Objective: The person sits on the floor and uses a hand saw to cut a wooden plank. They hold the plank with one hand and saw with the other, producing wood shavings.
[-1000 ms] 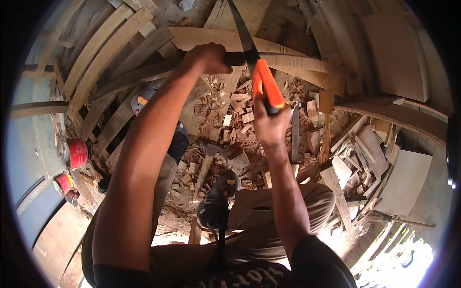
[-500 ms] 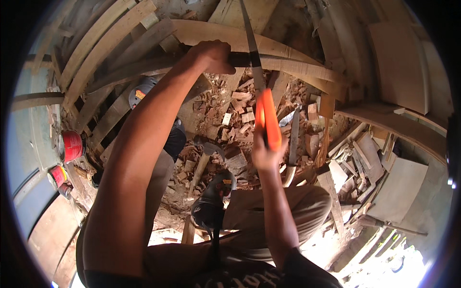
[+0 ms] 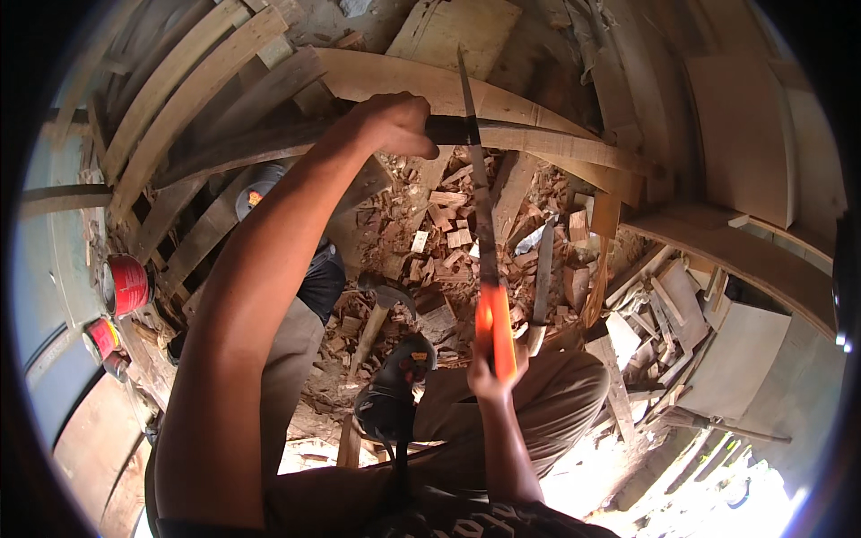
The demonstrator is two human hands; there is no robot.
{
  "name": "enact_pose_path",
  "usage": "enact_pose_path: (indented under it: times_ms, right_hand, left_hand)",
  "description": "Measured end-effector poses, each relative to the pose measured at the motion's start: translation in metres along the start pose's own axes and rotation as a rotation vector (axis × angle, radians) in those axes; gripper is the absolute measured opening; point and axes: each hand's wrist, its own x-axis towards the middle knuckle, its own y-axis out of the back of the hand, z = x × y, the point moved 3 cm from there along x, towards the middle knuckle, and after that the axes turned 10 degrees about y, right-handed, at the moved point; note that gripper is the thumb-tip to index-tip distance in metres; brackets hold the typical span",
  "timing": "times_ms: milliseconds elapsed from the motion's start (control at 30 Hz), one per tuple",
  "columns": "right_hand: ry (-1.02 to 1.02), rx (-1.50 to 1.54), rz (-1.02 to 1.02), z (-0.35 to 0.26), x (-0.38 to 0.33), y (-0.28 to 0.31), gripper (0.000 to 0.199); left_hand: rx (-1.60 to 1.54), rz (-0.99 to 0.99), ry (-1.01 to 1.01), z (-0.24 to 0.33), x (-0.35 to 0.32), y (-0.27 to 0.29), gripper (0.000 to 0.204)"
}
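Note:
A hand saw with a long dark blade and an orange handle is in my right hand, fingers closed round the handle. Its blade crosses a long wooden plank that lies sideways in front of me. My left hand is closed over this plank, a little left of the blade; the fingers' undersides are hidden. Dark near the saw, the plank turns pale brown to the right. Whether the teeth are inside a cut cannot be made out.
Wood chips and offcuts cover the ground below. An axe-like tool and a long flat blade with a handle lie among them. Red tins stand at left. Boards and scrap wood are piled at right.
My right hand has pulled the saw back toward me, so its tip now shows just beyond the plank. My left hand stays on the plank.

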Motion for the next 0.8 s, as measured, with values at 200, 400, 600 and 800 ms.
enact_pose_path:
  times_ms: [200, 400, 600, 800]
  right_hand:
    - [-0.091, 0.338, 0.072, -0.014, 0.134, -0.041, 0.027]
    - [0.058, 0.075, -0.021, 0.029, 0.015, -0.004, 0.019]
    - [0.005, 0.241, 0.083, 0.028, -0.067, 0.099, 0.024]
    - [-0.199, 0.260, 0.127, 0.019, -0.037, 0.098, 0.016]
  left_hand:
    - [-0.044, -0.054, -0.002, -0.001, 0.033, 0.002, 0.055]
    - [-0.114, 0.072, -0.008, -0.012, 0.031, -0.005, 0.050]
    - [-0.017, -0.041, 0.072, 0.013, 0.003, 0.014, 0.051]
    - [0.065, 0.250, 0.053, 0.019, -0.015, -0.011, 0.054]
